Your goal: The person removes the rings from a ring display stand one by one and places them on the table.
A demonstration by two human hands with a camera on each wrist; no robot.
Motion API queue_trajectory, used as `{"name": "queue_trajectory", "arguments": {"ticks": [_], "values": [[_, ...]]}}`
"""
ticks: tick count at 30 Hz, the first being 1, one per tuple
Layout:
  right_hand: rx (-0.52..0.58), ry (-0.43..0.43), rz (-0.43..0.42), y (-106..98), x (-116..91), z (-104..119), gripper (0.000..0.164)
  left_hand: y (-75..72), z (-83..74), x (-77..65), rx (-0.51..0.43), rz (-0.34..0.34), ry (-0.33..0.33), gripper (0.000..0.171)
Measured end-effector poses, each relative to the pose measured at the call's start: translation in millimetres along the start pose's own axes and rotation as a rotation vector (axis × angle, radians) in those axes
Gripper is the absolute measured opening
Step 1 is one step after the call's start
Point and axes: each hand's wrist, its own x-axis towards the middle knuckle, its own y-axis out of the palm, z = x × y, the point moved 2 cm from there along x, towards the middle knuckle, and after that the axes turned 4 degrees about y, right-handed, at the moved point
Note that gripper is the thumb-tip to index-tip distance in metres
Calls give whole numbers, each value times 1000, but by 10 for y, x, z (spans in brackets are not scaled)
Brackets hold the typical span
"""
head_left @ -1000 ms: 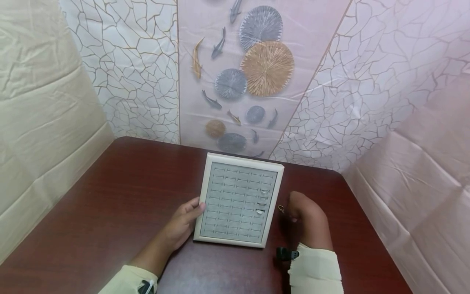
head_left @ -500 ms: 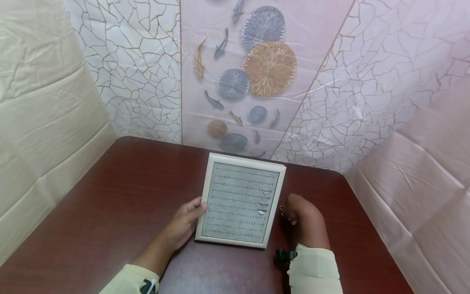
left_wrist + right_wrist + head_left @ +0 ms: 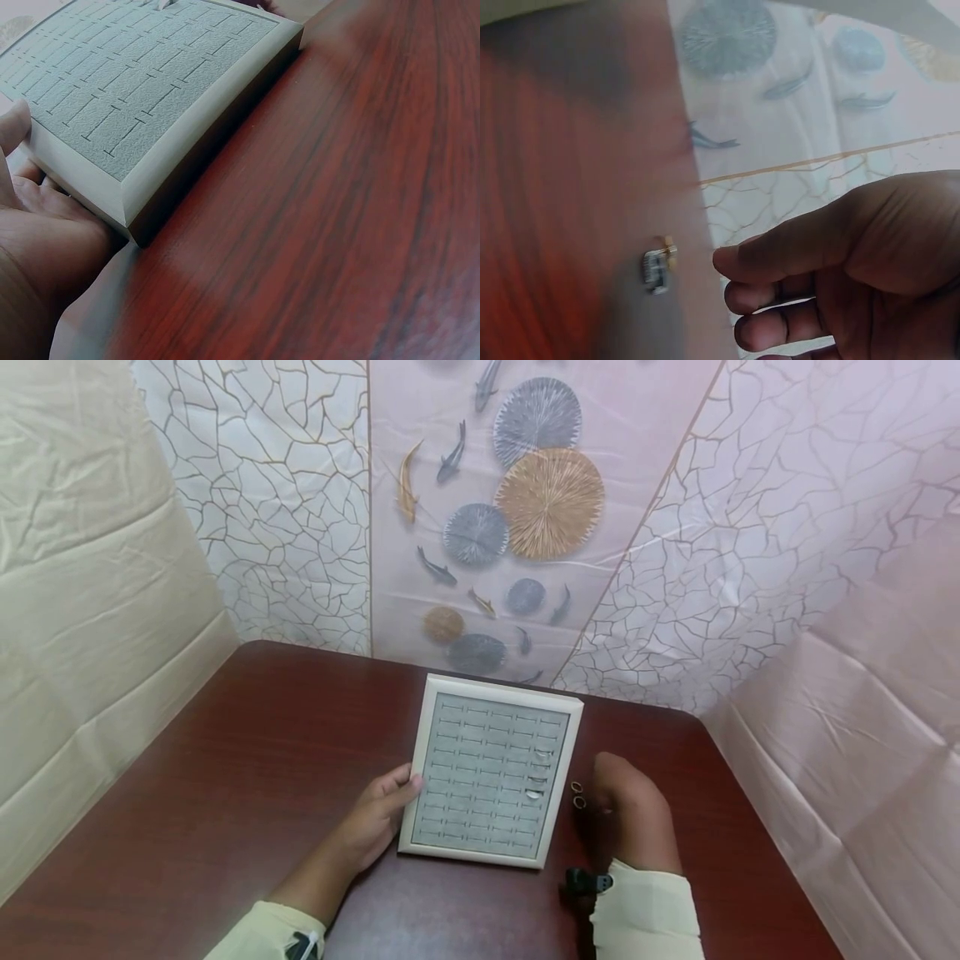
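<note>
My left hand (image 3: 375, 818) grips the left side of a white-framed ring display tray (image 3: 421, 735), thumb on the front rim and fingers behind. The tray leans back, its grey slotted pad facing me. A few silvery rings (image 3: 534, 794) sit in its right-hand column of slots. In the left wrist view the tray's lower edge (image 3: 210, 135) is close over the table. My right hand (image 3: 633, 806) is right of the tray, fingers loosely bent, with nothing visible between thumb and fingertips. Beside its fingertips, two small rings (image 3: 578, 795) lie on the table; one looks gold (image 3: 669, 251), the other silvery with stones (image 3: 655, 271).
The dark red wooden table (image 3: 225, 793) reaches back to a patterned cloth wall (image 3: 285, 527). Beige cloth (image 3: 82, 610) hangs on the left, and pinkish cloth (image 3: 862, 718) on the right. Dark wrist devices (image 3: 587, 882) are at both cuffs.
My right hand first edges left towards the rings, then draws back slightly right, so both rings now show instead of one. The left hand and the tray stay nearly still.
</note>
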Motion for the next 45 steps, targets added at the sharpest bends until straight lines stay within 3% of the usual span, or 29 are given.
{"name": "queue_trajectory", "arguments": {"ticks": [2, 3, 7, 10, 13, 16, 21, 24, 37, 45], "values": [[8, -3, -46, -39, 15, -42, 10, 0, -3, -4, 2, -1, 2, 61], [6, -10, -66, -106, -77, 28, 9, 0, -3, -5, 2, 0, 3, 61], [40, 43, -125, -505, -764, 638, 29, -4, -5, -7, 3, -2, 6, 60], [101, 42, -172, -784, -1294, 1081, 23, -8, -6, -7, 3, -1, 3, 61], [140, 30, -244, -918, -1555, 1291, 11, -8, -4, -3, 2, 4, 6, 60], [172, 1, -345, -1003, -1717, 1405, 10, -9, 1, 1, 0, 9, 9, 60], [211, -81, -523, -1121, -1935, 1535, 10, -14, 10, 3, 3, 8, 6, 59], [234, -130, -567, -1158, -2035, 1607, 8, -17, 12, -1, 5, 4, 3, 60], [246, -335, -457, -1095, -2075, 1803, 11, -21, 0, -14, 1, 7, 8, 61], [229, -331, -381, -1044, -2062, 1880, 16, -20, 29, 16, 10, 6, -8, 59]]}}
